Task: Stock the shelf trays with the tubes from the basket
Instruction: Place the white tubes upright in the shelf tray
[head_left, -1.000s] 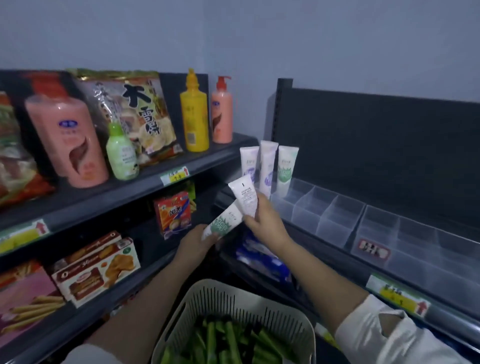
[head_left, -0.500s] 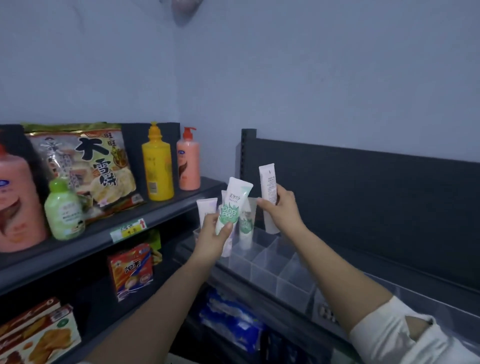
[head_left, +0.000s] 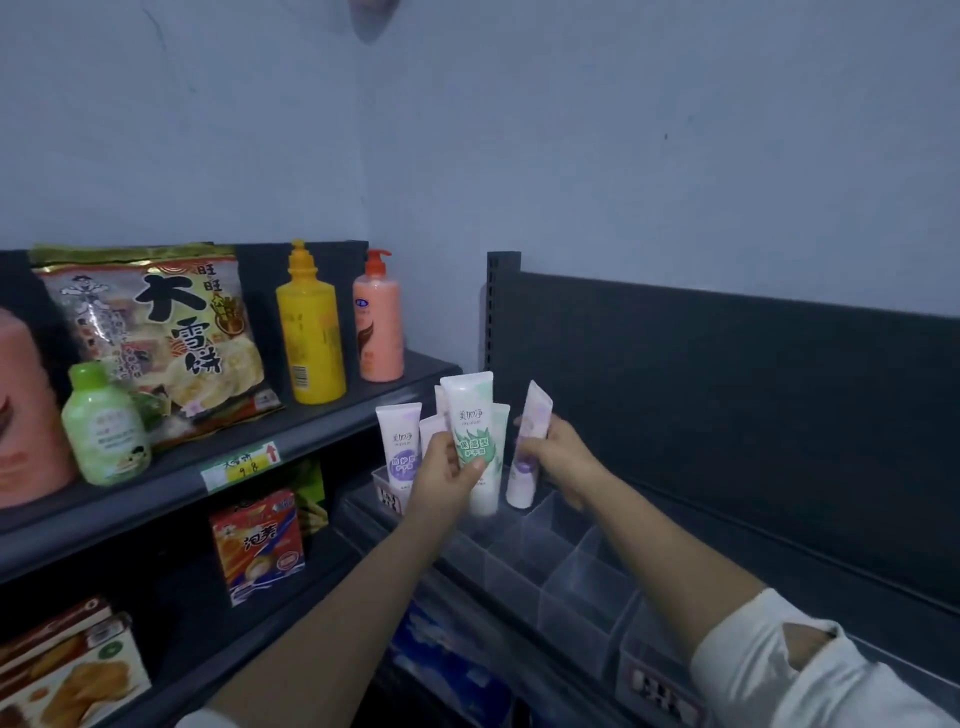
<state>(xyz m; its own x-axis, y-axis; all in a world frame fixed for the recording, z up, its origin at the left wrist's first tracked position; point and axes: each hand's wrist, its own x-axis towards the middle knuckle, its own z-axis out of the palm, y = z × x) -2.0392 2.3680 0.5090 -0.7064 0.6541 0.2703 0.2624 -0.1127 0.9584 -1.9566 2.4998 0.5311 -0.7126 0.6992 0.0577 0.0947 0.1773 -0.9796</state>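
Standing tubes (head_left: 398, 441) crowd the left end, clear compartments (head_left: 587, 582) rightward open, back panel (head_left: 727, 389) behind

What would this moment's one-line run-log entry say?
phase: placing | left hand: holds green tube | right hand: holds purple tube at clear tray | other tubes: upright in tray

Arms extended forward, left hand (head_left: 441, 475) and seemingly right hand (head_left: 561, 457) gripping

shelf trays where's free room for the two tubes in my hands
Free: the clear compartments right of the standing tubes, near your right hand, along the back panel. Crowded: the left end, where tubes stand behind your left hand.
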